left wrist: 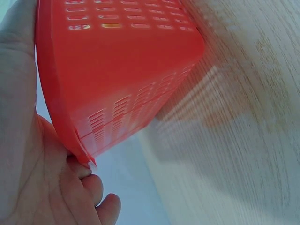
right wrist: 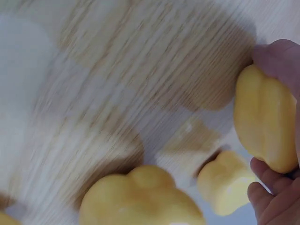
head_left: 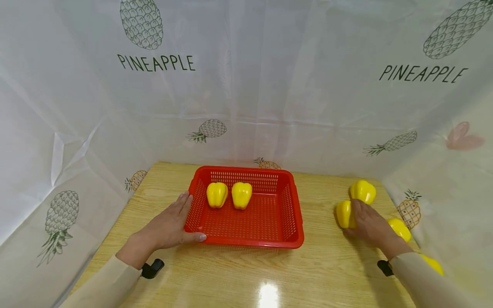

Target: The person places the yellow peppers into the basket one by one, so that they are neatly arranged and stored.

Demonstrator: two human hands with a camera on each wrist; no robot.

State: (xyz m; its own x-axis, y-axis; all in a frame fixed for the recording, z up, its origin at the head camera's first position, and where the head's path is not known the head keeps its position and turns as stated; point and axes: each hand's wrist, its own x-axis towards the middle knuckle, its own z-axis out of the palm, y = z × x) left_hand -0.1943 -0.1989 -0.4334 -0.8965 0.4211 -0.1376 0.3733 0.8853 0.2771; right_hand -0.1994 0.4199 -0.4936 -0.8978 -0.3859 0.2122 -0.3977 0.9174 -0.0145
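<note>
A red plastic basket with slotted walls stands on the table, two yellow bell peppers lying inside near its back left: one pepper beside another pepper. My left hand holds the basket's front left corner, thumb over the front rim and fingers along the left rim. Off to the right, my right hand grips a yellow bell pepper between thumb and fingers. Close behind it sits another yellow pepper. A further pepper lies right of that hand, and one is partly hidden by the sleeve.
The light wooden table meets a pale curtain printed with pineapples at the back and both sides. Between the basket and the right-hand peppers shows a strip of bare tabletop. Black wrist straps show at both sleeves.
</note>
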